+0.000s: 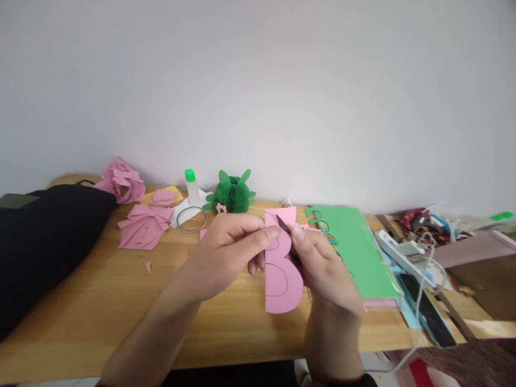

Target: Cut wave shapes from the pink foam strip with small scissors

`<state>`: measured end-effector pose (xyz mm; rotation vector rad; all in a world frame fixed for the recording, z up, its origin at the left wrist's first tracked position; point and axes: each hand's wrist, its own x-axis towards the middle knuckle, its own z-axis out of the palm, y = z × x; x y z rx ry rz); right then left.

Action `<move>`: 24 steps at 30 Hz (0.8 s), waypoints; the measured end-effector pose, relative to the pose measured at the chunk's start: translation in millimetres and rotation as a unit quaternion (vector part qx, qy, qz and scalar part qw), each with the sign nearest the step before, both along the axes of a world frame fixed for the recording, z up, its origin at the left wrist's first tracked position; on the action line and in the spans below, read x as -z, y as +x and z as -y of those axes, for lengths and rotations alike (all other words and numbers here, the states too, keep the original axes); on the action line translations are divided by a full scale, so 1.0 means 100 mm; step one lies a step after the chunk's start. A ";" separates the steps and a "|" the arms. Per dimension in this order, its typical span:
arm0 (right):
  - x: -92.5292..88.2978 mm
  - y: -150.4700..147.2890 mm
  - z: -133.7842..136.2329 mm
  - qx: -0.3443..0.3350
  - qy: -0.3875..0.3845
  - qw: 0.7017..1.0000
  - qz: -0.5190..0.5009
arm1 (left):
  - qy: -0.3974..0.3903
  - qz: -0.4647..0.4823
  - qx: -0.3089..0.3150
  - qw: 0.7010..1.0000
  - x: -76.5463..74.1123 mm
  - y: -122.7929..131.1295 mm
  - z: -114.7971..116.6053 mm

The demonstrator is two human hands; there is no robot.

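Observation:
Between my hands is a piece of pink paper (282,285) with a scalloped right edge and drawn curved lines. My left hand (229,247) pinches it at its left edge, thumb on top. In my right hand (322,263) are scissors (283,223), their dark blade lying across the upper part of the paper; the handles are mostly hidden by my fingers. Behind my hands stands a green folded-paper ball (233,194) with leaf-like pieces and a small pink flower cutout.
On the left lie a black bag (60,231), stacked pink paper pieces (145,228), a glue stick (191,185) and a ring (178,221). Green paper (355,252), a power strip (403,258) and a phone (427,312) with a white cable are on the right.

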<state>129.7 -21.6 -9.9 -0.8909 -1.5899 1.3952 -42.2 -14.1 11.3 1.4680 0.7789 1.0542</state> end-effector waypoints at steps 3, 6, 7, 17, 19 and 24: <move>-0.02 0.00 0.00 -0.004 0.000 1.000 -0.006 | -0.008 0.005 0.005 1.000 0.01 -0.01 0.01; -0.01 0.00 0.00 -0.002 0.002 1.000 -0.010 | -0.007 0.011 0.006 1.000 0.02 -0.01 0.01; -0.01 0.00 0.00 -0.001 0.003 1.000 -0.010 | -0.006 0.012 0.007 1.000 0.02 -0.01 0.00; 0.04 0.00 0.01 0.033 0.007 0.999 -0.006 | -0.032 0.028 0.036 0.998 0.03 -0.01 -0.02; 0.04 0.00 0.01 0.031 0.001 1.000 0.001 | -0.047 0.030 0.036 0.998 0.03 -0.01 -0.02; 0.03 -0.01 0.03 0.059 0.003 0.998 0.018 | -0.069 0.046 0.043 0.996 0.03 0.00 -0.02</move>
